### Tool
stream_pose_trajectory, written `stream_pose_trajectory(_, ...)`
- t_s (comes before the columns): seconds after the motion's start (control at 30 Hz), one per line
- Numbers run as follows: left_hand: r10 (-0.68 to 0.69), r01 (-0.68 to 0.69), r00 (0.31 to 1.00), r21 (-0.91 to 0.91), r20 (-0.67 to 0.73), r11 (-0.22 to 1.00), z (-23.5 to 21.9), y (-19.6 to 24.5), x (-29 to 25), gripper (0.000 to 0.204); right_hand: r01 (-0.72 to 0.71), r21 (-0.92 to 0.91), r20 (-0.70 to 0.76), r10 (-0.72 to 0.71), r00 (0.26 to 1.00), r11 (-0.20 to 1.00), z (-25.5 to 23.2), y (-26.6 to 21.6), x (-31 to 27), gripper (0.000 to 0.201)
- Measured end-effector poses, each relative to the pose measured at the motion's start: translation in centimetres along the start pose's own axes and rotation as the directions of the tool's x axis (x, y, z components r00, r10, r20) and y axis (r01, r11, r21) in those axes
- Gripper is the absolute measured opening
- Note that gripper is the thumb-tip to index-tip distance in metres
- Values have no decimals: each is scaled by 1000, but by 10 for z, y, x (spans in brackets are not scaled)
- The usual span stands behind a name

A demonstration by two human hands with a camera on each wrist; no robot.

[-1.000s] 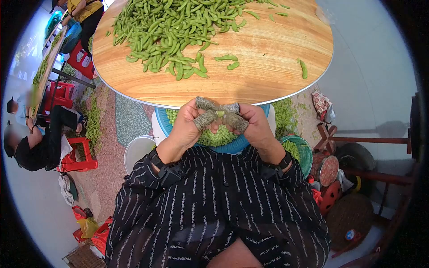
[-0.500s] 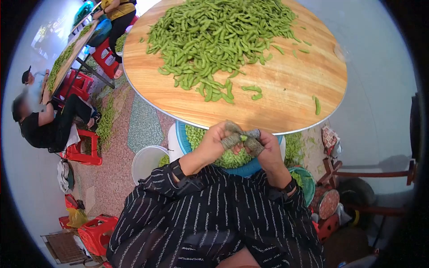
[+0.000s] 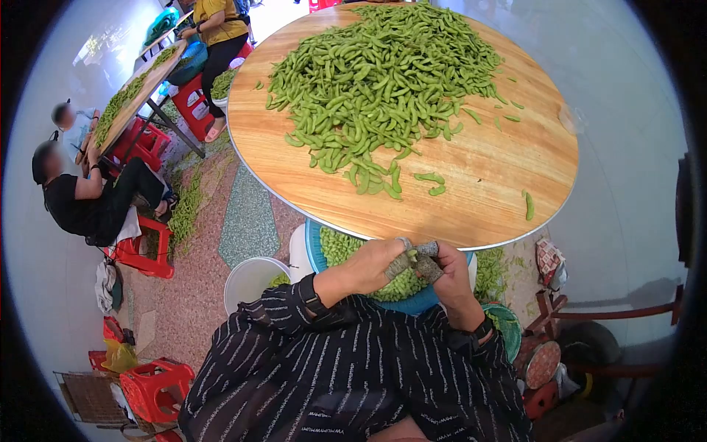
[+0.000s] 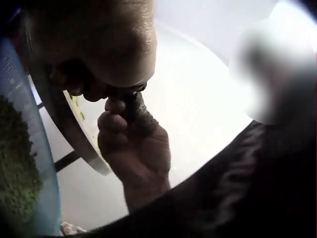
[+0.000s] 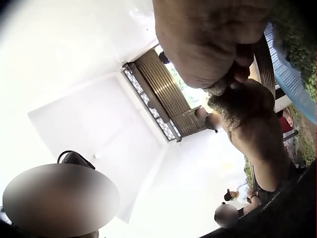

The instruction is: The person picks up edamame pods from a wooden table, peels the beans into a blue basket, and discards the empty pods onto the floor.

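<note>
Over the blue basin (image 3: 314,249), just off the near edge of the round wooden table (image 3: 486,199), a bit of green that looks like an edamame pod (image 3: 412,255) shows where the two hands meet. The left hand (image 3: 368,267) pinches it with wrapped fingertips; the right hand (image 3: 454,278) clamps on it from the other side, thumb and forefinger in grey-speckled wraps (image 3: 429,271). Most of the pod is hidden, and both wrist views are too dark there to tell whether it has split. To shell it cleanly, I'd press along the seam, let the wraps take the strain, and aim the opening downward so the seeds drop among the shelled soybeans (image 3: 336,244). Farther out, the heap of unshelled pods (image 3: 383,88) lies on the tabletop.
</note>
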State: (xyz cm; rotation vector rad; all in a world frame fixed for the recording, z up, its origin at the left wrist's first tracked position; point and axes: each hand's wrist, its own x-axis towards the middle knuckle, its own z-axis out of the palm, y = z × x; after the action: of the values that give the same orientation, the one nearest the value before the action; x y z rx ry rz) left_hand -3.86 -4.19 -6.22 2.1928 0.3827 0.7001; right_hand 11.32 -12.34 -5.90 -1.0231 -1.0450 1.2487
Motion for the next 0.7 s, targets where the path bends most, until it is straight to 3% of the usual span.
stream_pose_trajectory(0.03,-1,1,1000,-2,1,1000,2,0,0,12,12,-24,13,-12,1000,1000,0,-1,-1,16)
stream_pose_trajectory(0.1,-102,71,993,-372,-64,926,5,-1,0,17,14,-56,13,-13,1000,998,-1,-3,0,15)
stream_pose_trajectory(0.13,-104,74,993,-375,-60,924,5,-3,0,17,14,-90,13,-13,1000,996,-2,-4,0,14)
stream_pose_trajectory(0.2,-240,225,970,-251,-30,941,3,-7,0,21,30,-197,24,-26,999,980,-7,-8,3,13)
stream_pose_trajectory(0.23,-244,232,970,-270,-11,934,-1,-3,2,21,41,-302,34,-32,999,952,-11,-10,2,12)
stream_pose_trajectory(0.3,-273,269,962,-124,-18,955,-11,8,6,22,0,-359,3,2,1000,933,-12,-16,4,10)
stream_pose_trajectory(0.37,-285,286,958,-204,34,936,-9,2,3,22,162,-635,141,-92,986,755,-16,-14,4,11)
stream_pose_trajectory(0.43,-283,288,957,-260,59,922,-8,-1,3,24,98,-585,112,-40,993,805,-17,-10,3,10)
stream_pose_trajectory(0.47,-418,450,887,-559,194,696,-11,-1,3,23,71,-526,114,-12,993,848,-16,-8,3,9)
stream_pose_trajectory(0.5,-486,559,795,-750,363,355,-10,-1,3,22,61,-525,104,-7,995,849,-15,-4,2,9)
stream_pose_trajectory(0.53,-472,535,781,-827,408,171,-7,-3,0,21,23,-347,88,8,996,938,-14,0,4,8)
stream_pose_trajectory(0.57,-473,536,781,-827,408,172,-6,-6,-1,21,-12,-153,77,24,997,988,-15,4,5,7)
stream_pose_trajectory(0.63,-448,453,774,-886,448,-104,-5,-9,-2,11,-46,-73,64,51,997,996,-17,9,8,9)
stream_pose_trajectory(0.7,-493,423,767,-901,411,-94,-8,-4,2,11,-75,5,56,74,996,997,-15,7,8,11)
